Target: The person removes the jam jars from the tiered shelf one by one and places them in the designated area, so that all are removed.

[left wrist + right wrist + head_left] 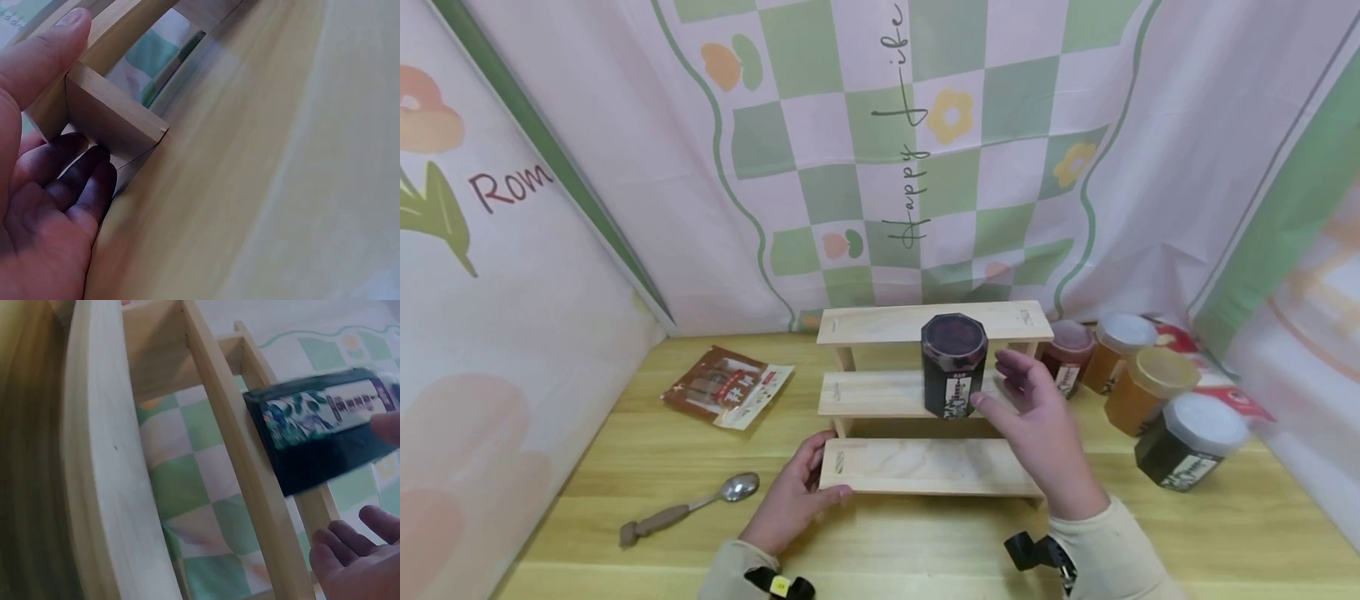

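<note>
A three-tier wooden shelf stand (925, 467) stands on the table. My left hand (793, 496) grips the left end of its lowest tier, thumb on top; in the left wrist view the fingers (94, 181) curl by the side support (115, 112). A dark octagonal jar (953, 367) with a purplish lid and white label is upright on the middle tier, at its front edge. Right of the jar, my right hand (1045, 425) has its thumb at the label and its other fingers spread away. In the right wrist view the jar (319, 456) shows its patterned label.
Right of the stand are a red jar (1067, 354), an amber jar with a white lid (1120, 350), a yellow-lidded honey-coloured jar (1146, 392) and a dark white-lidded jar (1187, 442). At left lie a brown food packet (722, 387) and a spoon (688, 510). A checkered curtain (895, 167) hangs behind.
</note>
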Action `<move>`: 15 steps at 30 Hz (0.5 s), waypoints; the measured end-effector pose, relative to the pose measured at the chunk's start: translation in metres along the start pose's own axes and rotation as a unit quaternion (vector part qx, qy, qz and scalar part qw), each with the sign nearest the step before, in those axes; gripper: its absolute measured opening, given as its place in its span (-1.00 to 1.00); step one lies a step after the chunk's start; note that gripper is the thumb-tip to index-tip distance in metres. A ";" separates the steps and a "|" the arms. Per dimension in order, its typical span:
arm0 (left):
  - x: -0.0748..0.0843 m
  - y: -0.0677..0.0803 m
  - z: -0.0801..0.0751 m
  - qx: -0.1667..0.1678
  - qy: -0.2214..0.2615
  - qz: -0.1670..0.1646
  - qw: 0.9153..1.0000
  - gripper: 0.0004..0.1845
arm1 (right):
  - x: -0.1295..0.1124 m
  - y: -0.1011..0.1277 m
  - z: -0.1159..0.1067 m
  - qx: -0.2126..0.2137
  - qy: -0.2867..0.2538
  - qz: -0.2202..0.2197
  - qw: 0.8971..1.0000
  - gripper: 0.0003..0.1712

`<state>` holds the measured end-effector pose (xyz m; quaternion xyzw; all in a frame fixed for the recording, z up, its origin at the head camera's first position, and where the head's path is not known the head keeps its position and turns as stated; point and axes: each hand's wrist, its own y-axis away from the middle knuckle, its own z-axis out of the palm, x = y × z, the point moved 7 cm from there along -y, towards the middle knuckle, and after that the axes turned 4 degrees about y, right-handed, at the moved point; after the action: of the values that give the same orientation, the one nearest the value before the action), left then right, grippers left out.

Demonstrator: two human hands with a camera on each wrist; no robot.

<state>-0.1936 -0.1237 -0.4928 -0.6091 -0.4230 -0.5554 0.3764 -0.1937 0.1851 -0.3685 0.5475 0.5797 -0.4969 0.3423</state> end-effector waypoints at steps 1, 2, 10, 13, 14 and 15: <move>0.000 0.000 0.000 -0.001 -0.002 0.001 1.000 -0.06 | 0.000 0.000 0.003 -0.007 0.000 0.001 1.000 -0.14; 0.000 0.000 0.000 -0.003 -0.005 0.002 1.000 -0.06 | 0.000 0.000 0.005 -0.012 -0.001 0.002 1.000 -0.13; 0.000 0.000 0.001 -0.005 -0.016 0.003 1.000 -0.07 | 0.000 -0.001 0.019 -0.020 0.053 0.008 0.998 0.00; 0.000 -0.001 0.001 -0.003 -0.022 0.003 1.000 -0.05 | 0.001 -0.002 0.022 -0.009 0.093 0.011 0.996 0.08; 0.000 -0.001 0.001 -0.002 -0.026 0.002 1.000 -0.04 | 0.002 -0.003 0.023 -0.006 0.107 0.013 0.994 0.10; 0.000 -0.001 0.001 -0.001 -0.027 0.001 1.000 -0.03 | 0.002 -0.003 0.024 -0.003 0.120 0.014 0.993 0.12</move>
<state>-0.1942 -0.1230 -0.4931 -0.6244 -0.4318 -0.5389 0.3650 -0.2003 0.1632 -0.3762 0.6103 0.6103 -0.4207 0.2793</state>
